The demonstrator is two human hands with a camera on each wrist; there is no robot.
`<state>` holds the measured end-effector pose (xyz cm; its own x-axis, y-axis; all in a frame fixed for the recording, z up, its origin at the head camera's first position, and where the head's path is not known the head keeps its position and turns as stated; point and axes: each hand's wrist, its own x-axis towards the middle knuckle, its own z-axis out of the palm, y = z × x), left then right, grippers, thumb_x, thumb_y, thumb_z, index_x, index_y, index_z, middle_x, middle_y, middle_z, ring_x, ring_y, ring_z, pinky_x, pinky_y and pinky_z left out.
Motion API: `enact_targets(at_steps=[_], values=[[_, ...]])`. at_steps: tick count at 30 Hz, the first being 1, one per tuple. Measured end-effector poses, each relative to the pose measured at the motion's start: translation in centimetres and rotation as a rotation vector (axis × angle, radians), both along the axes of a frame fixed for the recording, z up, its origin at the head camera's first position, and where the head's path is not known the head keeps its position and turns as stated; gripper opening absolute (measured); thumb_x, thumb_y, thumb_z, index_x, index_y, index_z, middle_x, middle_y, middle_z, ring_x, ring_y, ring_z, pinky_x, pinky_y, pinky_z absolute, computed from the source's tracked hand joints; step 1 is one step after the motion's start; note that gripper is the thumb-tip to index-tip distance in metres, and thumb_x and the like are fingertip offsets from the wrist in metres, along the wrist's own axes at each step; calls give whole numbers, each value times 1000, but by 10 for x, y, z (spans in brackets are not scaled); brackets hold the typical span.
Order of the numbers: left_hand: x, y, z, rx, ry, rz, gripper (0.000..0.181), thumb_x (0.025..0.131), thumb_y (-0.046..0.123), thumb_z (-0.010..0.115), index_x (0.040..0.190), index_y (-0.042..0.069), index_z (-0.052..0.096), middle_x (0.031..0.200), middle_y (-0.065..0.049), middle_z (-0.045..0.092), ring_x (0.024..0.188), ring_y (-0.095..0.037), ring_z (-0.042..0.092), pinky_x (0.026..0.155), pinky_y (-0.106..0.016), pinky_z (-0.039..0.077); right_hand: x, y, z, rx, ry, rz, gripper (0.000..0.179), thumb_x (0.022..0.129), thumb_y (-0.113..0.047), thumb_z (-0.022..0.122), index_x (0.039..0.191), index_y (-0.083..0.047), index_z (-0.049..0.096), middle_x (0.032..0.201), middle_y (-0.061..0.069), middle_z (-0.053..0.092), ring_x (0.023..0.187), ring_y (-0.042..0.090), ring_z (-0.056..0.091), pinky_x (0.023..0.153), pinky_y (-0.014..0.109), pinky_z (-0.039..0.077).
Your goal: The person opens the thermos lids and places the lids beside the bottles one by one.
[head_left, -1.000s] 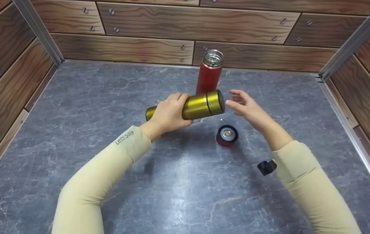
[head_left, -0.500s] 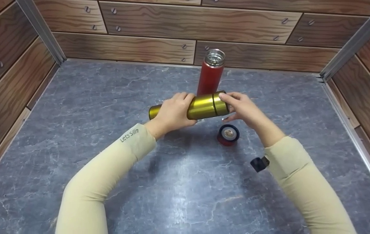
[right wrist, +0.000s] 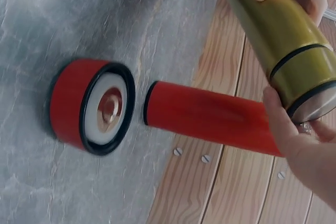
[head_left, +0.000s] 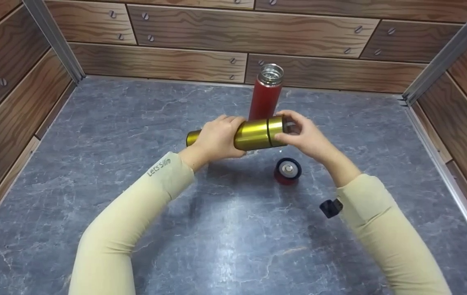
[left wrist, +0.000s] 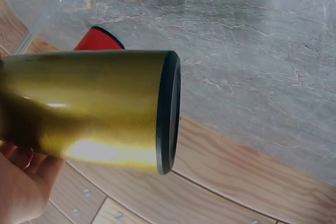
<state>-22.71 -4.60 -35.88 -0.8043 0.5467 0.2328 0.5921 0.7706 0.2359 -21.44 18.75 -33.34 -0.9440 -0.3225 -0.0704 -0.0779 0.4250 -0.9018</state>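
My left hand (head_left: pixel 219 139) is wrapped around the body of a gold thermos flask (head_left: pixel 251 135), held nearly level above the table with its cap end to the right. At that end my right hand (head_left: pixel 303 133) grips the gold cap (head_left: pixel 277 130), thumb on the near side and fingers on the far side. A dark seam separates cap from body in the right wrist view, where the cap's top is silvery (right wrist: pixel 315 103). The left wrist view shows the flask's dark-rimmed base (left wrist: pixel 169 114). Behind it a red thermos flask (head_left: pixel 265 98) stands upright, its steel mouth uncovered.
A red cap (head_left: pixel 287 170) rests on the grey marbled table (head_left: pixel 225 229), its inner side facing up, just in front of the hands. Wood-patterned walls (head_left: pixel 192 32) close off the back and both sides. A small black device (head_left: pixel 331 208) is on the right wrist.
My right hand, apart from the gold flask a second ago, has come left onto its cap. Since half a second ago, its thumb has turned from the cap's upper side to the near side.
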Motion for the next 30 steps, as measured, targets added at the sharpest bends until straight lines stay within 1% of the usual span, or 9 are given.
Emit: enact_targets(at_steps=[3, 7, 10, 14, 18, 20, 23, 25, 30], values=[[1, 0, 0, -14, -13, 2, 72, 69, 38, 75, 129, 8, 49, 123, -8, 62, 106, -26, 56, 82, -42, 51, 2, 1, 2, 39, -21, 7, 61, 87, -19, 64, 139, -5, 36, 135, 17, 44, 113, 29, 53, 87, 32, 51], [1, 1, 1, -17, -13, 3, 72, 70, 38, 74, 130, 8, 48, 124, -8, 61, 106, -26, 55, 82, -43, 51, 4, -4, 7, 64, -111, -89, 62, 93, -36, 53, 138, 2, 35, 111, 17, 54, 81, 17, 63, 70, 27, 56], [1, 1, 1, -4, -13, 1, 72, 70, 38, 74, 131, 8, 49, 124, -8, 61, 106, -26, 55, 83, -43, 51, 4, -7, 7, 35, -121, -131, 58, 94, -35, 50, 132, 7, 40, 99, 15, 54, 62, 11, 60, 60, 26, 56], [1, 0, 3, 10, -20, 6, 72, 69, 37, 75, 130, 9, 49, 124, -7, 61, 105, -26, 56, 84, -42, 50, 4, -5, 4, 42, -22, -76, 53, 89, -21, 60, 133, 1, 41, 122, 19, 52, 90, 19, 60, 75, 28, 55], [1, -2, 3, 8, -22, 12, 73, 69, 37, 76, 131, 10, 49, 125, -6, 61, 105, -27, 57, 85, -41, 50, 5, -3, 3, 65, 34, -17, 63, 85, -17, 66, 139, -7, 36, 136, 17, 44, 115, 30, 51, 93, 39, 47], [1, -1, 2, 5, -24, 8, 73, 69, 37, 75, 131, 9, 49, 125, -7, 61, 105, -27, 57, 85, -41, 50, 5, -4, 4, 70, -1, -30, 64, 87, -24, 64, 141, -7, 33, 137, 18, 42, 109, 30, 53, 91, 41, 48], [1, -1, 2, 1, -32, 2, 74, 69, 37, 75, 132, 8, 48, 125, -8, 61, 107, -28, 56, 86, -42, 50, 5, -7, 5, 93, -68, -72, 64, 92, -36, 55, 141, -2, 32, 131, 22, 46, 90, 22, 59, 79, 33, 54], [1, 0, 1, -1, -36, -2, 74, 69, 36, 75, 132, 8, 48, 125, -8, 61, 109, -27, 56, 87, -43, 50, 5, -8, 5, 90, -92, -73, 61, 93, -34, 53, 139, 1, 33, 127, 23, 48, 83, 18, 58, 72, 28, 55], [1, 0, -3, 5, -38, -2, 73, 69, 36, 76, 131, 8, 49, 125, -8, 61, 108, -26, 56, 86, -42, 50, 5, -4, 3, 51, -44, 23, 59, 85, -14, 63, 136, -4, 35, 130, 20, 44, 112, 29, 51, 90, 37, 49]])
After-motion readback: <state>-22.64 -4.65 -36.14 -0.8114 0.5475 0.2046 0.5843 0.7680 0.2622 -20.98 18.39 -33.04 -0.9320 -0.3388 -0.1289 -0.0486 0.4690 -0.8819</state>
